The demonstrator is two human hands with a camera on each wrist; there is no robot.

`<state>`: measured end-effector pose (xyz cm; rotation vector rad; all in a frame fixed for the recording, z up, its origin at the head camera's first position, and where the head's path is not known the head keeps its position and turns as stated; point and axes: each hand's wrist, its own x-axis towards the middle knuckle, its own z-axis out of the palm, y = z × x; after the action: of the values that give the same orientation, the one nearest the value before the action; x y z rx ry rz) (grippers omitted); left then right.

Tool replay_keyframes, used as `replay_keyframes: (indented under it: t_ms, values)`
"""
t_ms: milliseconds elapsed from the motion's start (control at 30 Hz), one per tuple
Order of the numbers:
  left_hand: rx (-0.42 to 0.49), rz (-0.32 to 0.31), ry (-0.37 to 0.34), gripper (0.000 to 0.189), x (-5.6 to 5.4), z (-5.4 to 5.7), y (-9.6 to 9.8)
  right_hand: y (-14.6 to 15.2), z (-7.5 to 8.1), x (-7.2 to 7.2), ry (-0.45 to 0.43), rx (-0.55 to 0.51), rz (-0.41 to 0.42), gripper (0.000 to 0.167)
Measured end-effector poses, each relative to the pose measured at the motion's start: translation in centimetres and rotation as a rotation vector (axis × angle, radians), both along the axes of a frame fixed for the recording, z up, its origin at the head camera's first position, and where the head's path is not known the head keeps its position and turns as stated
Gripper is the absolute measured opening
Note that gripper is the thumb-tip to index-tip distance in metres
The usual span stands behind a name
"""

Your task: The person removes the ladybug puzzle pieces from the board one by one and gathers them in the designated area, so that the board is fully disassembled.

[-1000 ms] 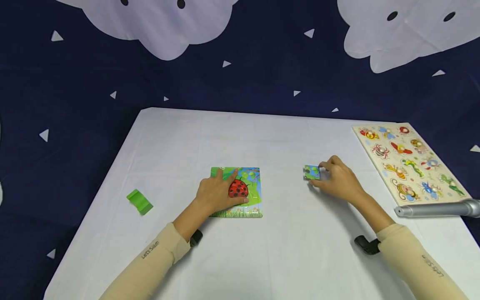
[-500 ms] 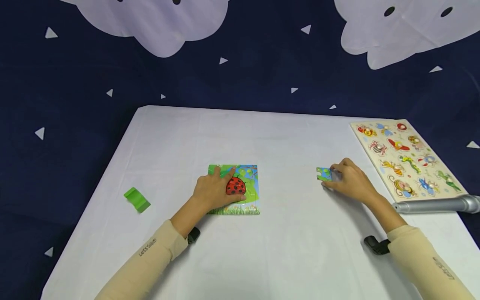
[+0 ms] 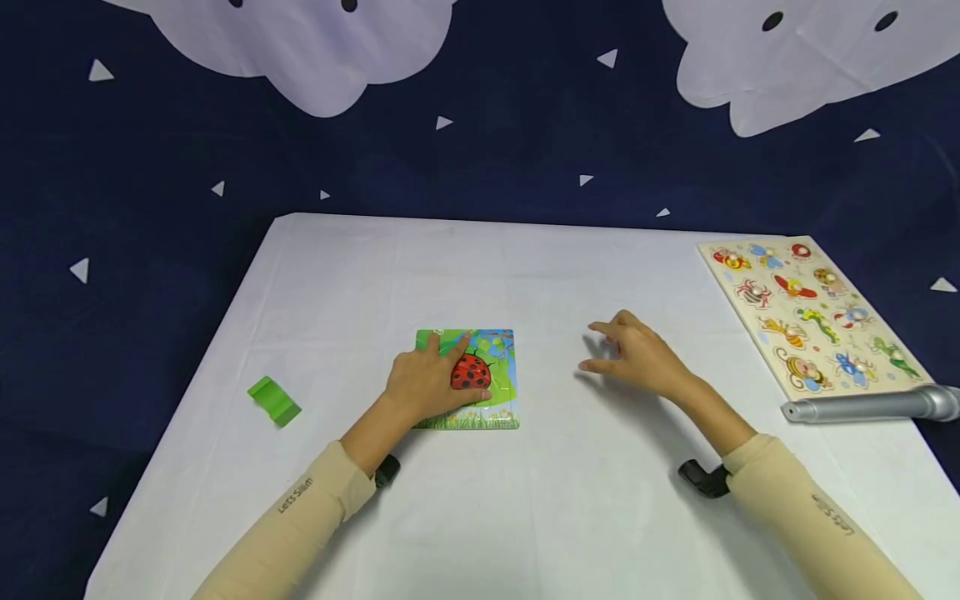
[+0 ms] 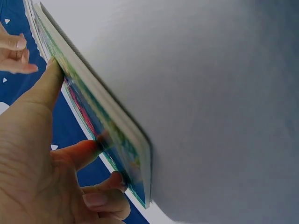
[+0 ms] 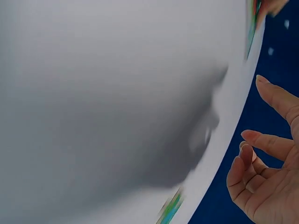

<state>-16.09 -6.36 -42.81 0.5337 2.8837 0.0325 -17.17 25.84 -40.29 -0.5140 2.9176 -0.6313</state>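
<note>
My left hand (image 3: 423,387) rests on a square ladybug jigsaw puzzle (image 3: 507,375) with its thumb and fingers spread. The left wrist view shows the thumb and fingertips against the puzzle's face (image 4: 88,98), partly covering the red ladybug. To the right, my right hand (image 3: 647,358) is held above the table, thumb and index finger apart with nothing between them. A green and blue puzzle piece (image 5: 170,207) lies on the table in the right wrist view. From the head view that piece cannot be seen.
A curved green block (image 3: 274,402) lies at the left on the white table (image 3: 480,517). At the right stands a wooden bug peg board (image 3: 813,317), with a silver tube (image 3: 862,407) along its front edge. A dark blue cloth hangs behind.
The right hand first carried the puzzle piece rightward, then let it go and moved back left with its fingers parted. The left hand has stayed on the puzzle.
</note>
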Motion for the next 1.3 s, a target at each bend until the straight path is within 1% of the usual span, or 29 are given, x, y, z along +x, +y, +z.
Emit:
replay_keyframes:
  t_ms: [133,233,367,533,667,867,1133,1300]
  values:
    - [0.021,0.000,-0.003,0.099,0.0,-0.3,-0.1,-3.9,0.1,-0.1,-0.029,-0.012,0.062,0.070]
    - [0.026,0.000,0.004,0.099,0.0,-0.4,-0.3,-6.2,-0.1,-0.2,-0.037,-0.020,0.104,0.070]
    - [0.025,0.005,0.018,0.099,0.2,-0.4,-0.7,-8.5,-0.4,-0.5,-0.044,-0.035,0.147,0.068]
    - [0.008,0.031,0.035,0.100,0.4,-0.5,-1.5,-10.5,-0.7,-0.9,-0.044,-0.029,0.170,0.065]
    - [0.022,0.050,0.043,0.103,0.4,-0.5,-1.9,-11.7,-1.0,-1.2,-0.020,-0.010,0.183,0.063]
    - [0.039,0.073,0.063,0.106,0.6,-0.5,-2.1,-13.1,-1.2,-1.4,0.000,-0.011,0.170,0.056]
    - [0.035,0.075,0.105,0.096,0.8,-0.5,-2.2,-14.0,-1.5,-1.2,0.006,0.021,0.159,0.052]
    - [0.037,0.072,0.122,0.098,0.7,-0.5,-2.2,-14.4,-1.7,-1.0,0.029,0.034,0.161,0.047]
